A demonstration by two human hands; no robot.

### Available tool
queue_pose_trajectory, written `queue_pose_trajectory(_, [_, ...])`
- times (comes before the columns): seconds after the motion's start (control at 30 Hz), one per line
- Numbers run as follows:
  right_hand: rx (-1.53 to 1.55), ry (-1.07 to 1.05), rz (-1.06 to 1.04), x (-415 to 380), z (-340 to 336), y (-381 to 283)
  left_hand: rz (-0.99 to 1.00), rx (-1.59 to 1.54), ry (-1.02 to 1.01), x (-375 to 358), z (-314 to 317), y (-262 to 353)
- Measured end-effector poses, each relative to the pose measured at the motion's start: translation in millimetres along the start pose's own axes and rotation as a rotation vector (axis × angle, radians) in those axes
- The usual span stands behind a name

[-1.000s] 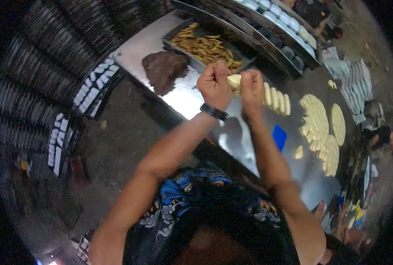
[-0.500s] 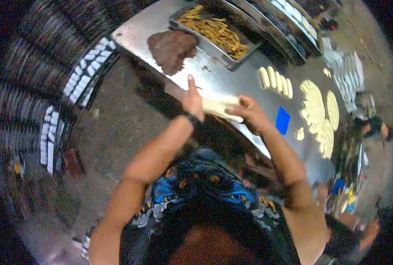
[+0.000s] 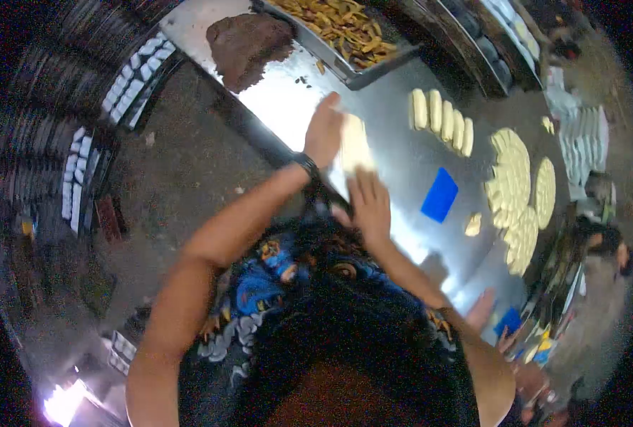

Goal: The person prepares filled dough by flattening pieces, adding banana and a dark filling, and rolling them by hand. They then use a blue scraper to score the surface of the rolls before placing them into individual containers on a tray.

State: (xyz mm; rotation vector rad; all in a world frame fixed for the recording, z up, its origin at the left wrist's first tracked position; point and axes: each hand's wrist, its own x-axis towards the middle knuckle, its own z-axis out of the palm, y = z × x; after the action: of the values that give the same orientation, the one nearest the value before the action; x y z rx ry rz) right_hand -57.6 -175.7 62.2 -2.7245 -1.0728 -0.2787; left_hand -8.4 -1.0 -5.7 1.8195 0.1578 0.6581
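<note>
Dough (image 3: 357, 144) turned (crosswise before): long axis points forward.

I've brought the dough piece (image 3: 357, 140) down from mid-air to the near edge of the desk (image 3: 393, 128), turning it lengthwise. My right grip (image 3: 370, 206) has unpinched, fingers flattening over its near end; my left grip (image 3: 323, 132) now runs alongside.
</note>
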Motion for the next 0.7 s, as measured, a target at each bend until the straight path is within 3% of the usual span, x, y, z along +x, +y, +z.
queue_pose_trajectory(0.03, [0.057, -0.07, -0.029, -6.5, -2.0, 4.3, -0.129, 0.126, -0.131, -3.5, 7.1, 25.2])
queue_pose_trajectory(0.07, [0.227, -0.168, -0.002, -1.7, -8.6, 16.9, -0.131, 0.577, -0.638, 7.3, 8.1, 28.7])
queue_pose_trajectory(0.1, [0.394, -0.276, 0.039, 3.6, -19.3, 24.5, 0.03, 0.767, -0.682, -5.8, 8.5, 26.2])
queue_pose_trajectory(0.13, [0.539, -0.564, 0.157, 40.7, -55.7, 23.0, 0.205, 0.964, -0.716, -15.0, 7.6, 24.2])
queue_pose_trajectory(0.2, [0.665, -0.733, -0.015, 91.6, -57.4, 43.7, 0.102, 0.922, -0.791, -8.3, 2.0, 37.7])
queue_pose_trajectory(0.23, [0.724, -0.654, -0.086, 116.4, -49.1, 45.5, 0.111, 0.897, -0.82, -6.5, -3.2, 37.8])
queue_pose_trajectory(0.27, [0.788, -0.575, -0.149, 143.1, -36.7, 43.2, 0.114, 0.743, -0.682, -16.9, 3.2, 17.4])
queue_pose_trajectory(0.33, [0.711, -0.297, -0.432, 201.4, 13.5, 31.2, -0.152, 0.806, -0.876, -0.1, -2.4, 49.9])
queue_pose_trajectory(0.37, [0.73, -0.176, -0.498, 223.6, 26.2, 14.4, -0.397, 0.724, -1.213, 23.4, -8.9, 69.6])
queue_pose_trajectory(0.47, [0.578, 0.16, -0.675, 274.8, 93.1, -20.9, 0.197, 0.703, -0.638, -13.7, 1.3, 19.5])
queue_pose_trajectory(0.5, [0.456, 0.184, -0.651, 283.1, 99.4, -28.5, 0.187, 0.746, -0.689, -12.0, -0.3, 22.7])
queue_pose_trajectory(0.6, [0.249, 0.122, -0.645, 291.8, 128.7, -36.5, 0.361, 0.655, -0.397, -19.5, 2.1, 8.5])
queue_pose_trajectory(0.7, [0.052, -0.01, -0.681, 297.4, 125.5, -40.0, 0.064, 0.681, -0.808, -7.9, -9.7, 30.7])
